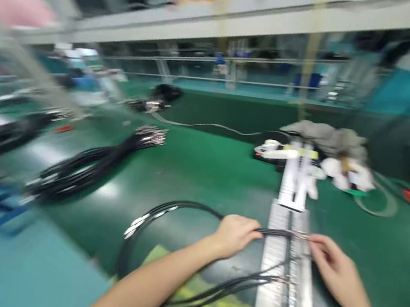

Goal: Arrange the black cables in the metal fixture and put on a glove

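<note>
Black cable bundle (183, 206): thin black leads with metal-tipped ends, looped in an arc over the green bench; one end lay straight across the ribbed metal fixture (278, 284). Pinched by left hand (234, 235) and touched at its tips by right hand (333, 268).

Two bare hands work black cables over a metal rail at a green factory bench.

The left hand (234, 234) pinches a thin bundle of black cables (179, 205) and holds it across the ribbed metal rail (276, 263), while the right hand (333, 266) meets the cable tips from the other side. Another cable set crosses the rail lower down. A larger coil of black cables (85, 170) lies well apart on the green bench (210, 169); grey cloth (328, 137) sits at the rail's far end. The picture is motion-blurred.
</note>
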{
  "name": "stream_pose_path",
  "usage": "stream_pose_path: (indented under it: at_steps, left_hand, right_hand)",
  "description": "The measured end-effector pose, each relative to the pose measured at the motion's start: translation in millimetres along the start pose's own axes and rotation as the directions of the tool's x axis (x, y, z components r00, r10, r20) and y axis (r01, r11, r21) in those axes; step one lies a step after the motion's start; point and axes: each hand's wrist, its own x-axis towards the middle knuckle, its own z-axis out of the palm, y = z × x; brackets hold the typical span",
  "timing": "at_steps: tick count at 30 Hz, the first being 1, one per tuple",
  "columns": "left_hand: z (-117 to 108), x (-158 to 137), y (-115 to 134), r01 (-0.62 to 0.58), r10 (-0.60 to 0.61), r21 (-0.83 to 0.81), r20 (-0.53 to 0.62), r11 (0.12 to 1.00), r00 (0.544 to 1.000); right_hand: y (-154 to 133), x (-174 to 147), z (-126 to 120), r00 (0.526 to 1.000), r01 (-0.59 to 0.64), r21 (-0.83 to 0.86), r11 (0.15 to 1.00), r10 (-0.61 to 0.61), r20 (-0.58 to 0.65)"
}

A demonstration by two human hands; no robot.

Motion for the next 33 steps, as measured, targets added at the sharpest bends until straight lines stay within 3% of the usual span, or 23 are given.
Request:
stream_pose_path:
  at_steps: [3, 7, 13, 21, 28, 31, 33]
  left_hand:
    - [10, -8, -22, -0.091, 0.077, -0.083, -0.156, 0.992, 0.985]
    - [7, -16, -26, -0.139, 0.102, -0.153, -0.230, 0.978, 0.968]
    - [6, -8, -18, -0.106, 0.058, -0.225, -0.212, 0.969, 0.976]
    - [13, -10, -23, -0.143, 0.112, -0.222, -0.146, 0.965, 0.983]
    - [21, -9, -24, -0.120, 0.080, -0.153, -0.243, 0.981, 0.967]
    - [22, -8, -22, -0.114, 0.077, -0.110, -0.296, 0.987, 0.952]
    - [21, -6, -19, -0.130, 0.100, -0.075, -0.321, 0.989, 0.942]
  right_hand:
    - [2, -6, 2, 0.994, -0.099, 0.067, 0.993, 0.096, 0.054]
    - [-10, -4, 11, 0.989, -0.133, 0.116, 0.984, 0.125, 0.074]
    - [-13, -6, 5, 0.990, -0.102, 0.107, 0.989, 0.091, 0.105]
    - [-12, 0, 5, 0.998, -0.069, 0.115, 0.991, 0.068, 0.010]
    - [-15, -5, 9, 0.996, -0.092, 0.059, 0.994, 0.092, 0.013]
    - [-11, 14, -4, 0.991, -0.076, 0.015, 0.997, 0.074, 0.111]
    - [-4, 44, -24, 0.987, -0.065, -0.034, 0.997, 0.069, 0.148]
